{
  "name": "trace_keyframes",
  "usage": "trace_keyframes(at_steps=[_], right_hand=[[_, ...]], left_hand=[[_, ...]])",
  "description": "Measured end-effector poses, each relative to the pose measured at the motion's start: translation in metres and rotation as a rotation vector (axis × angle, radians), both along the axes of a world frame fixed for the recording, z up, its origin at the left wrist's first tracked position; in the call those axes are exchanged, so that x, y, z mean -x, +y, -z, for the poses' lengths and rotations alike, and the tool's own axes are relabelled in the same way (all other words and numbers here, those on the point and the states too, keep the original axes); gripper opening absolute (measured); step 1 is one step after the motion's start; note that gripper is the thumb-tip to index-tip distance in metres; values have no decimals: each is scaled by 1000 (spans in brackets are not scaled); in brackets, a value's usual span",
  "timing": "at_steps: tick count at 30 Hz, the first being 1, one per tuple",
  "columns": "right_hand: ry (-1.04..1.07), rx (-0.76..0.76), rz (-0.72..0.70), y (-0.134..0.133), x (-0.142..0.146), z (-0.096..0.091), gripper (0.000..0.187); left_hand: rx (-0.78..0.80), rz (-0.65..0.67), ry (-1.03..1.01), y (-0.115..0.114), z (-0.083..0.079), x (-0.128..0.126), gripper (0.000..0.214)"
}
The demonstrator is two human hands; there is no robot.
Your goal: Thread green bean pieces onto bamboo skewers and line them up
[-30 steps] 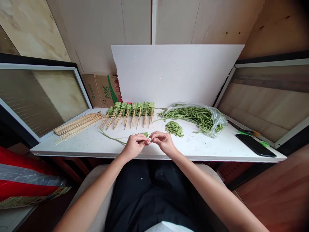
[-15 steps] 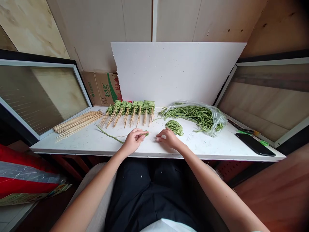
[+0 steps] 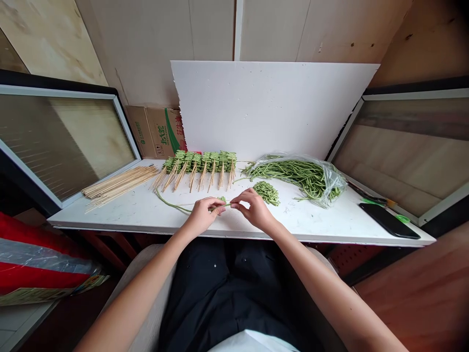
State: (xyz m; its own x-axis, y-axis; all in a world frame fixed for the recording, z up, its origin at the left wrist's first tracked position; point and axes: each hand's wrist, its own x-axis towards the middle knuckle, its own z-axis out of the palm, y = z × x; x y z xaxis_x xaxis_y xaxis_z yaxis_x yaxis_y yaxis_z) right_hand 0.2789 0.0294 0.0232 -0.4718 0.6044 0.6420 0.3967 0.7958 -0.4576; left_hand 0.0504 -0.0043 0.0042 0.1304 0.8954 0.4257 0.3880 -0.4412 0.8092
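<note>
My left hand (image 3: 203,213) is closed, pinching a thin bamboo skewer with a few folds of a long green bean (image 3: 169,204) threaded on it; the bean's loose end trails off to the left across the white table (image 3: 139,213). My right hand (image 3: 252,208) is closed in a pinch on the same bean and skewer tip, just right of the left hand. Both hands hover above the table's front edge. A small heap of cut green bean pieces (image 3: 267,191) lies just beyond my right hand.
A row of finished bean skewers (image 3: 200,167) lies at the back centre. Bare bamboo skewers (image 3: 117,184) are piled at the left. A plastic bag of long beans (image 3: 300,177) sits at the right, with a black phone (image 3: 389,220) and green-handled scissors (image 3: 373,199) further right.
My hands dropped to the table and parted, the right one reaching toward the cut pieces. Now they have come together again on the bean and skewer.
</note>
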Motion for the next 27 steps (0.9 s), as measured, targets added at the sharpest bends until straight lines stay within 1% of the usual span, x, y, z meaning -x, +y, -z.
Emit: trace_keyframes(at_steps=[2,5,9,13,15,17,19,22,23,24,25,27], right_hand=[[2,-38,14,1,-2,-1,28],[4,-96,-32,-1,0,-1,25],[24,-148,-66,-7,6,2,19],[90,-133,-66,-13,11,5,22],[180,-78,-57,-15,14,8,21],[287,12,-45,-16,17,13,19],[372,135,-55,-13,19,18,19],[453,345,-74,-4,18,24,23],[473,382,-44,0,15,25,23],[482,382,9,5,12,26,22],[473,345,80,10,8,27,21],[387,209,238,19,-1,30,20]], left_hand=[[-23,-39,47,0,-2,2,20],[-79,-64,85,-4,-7,1,18],[-85,-25,100,-8,-12,-2,20],[-119,34,88,-10,-11,-7,15],[-171,28,75,-12,-10,-10,16],[-226,2,70,-14,-8,-14,19],[-256,-8,66,-15,-6,-16,21],[-250,-5,13,-13,-4,-14,22],[-240,-8,-17,-11,-4,-12,22],[-227,-15,-47,-10,-4,-10,21],[-213,-27,-73,-8,-4,-7,21],[-188,-51,-102,-6,-6,-2,23]])
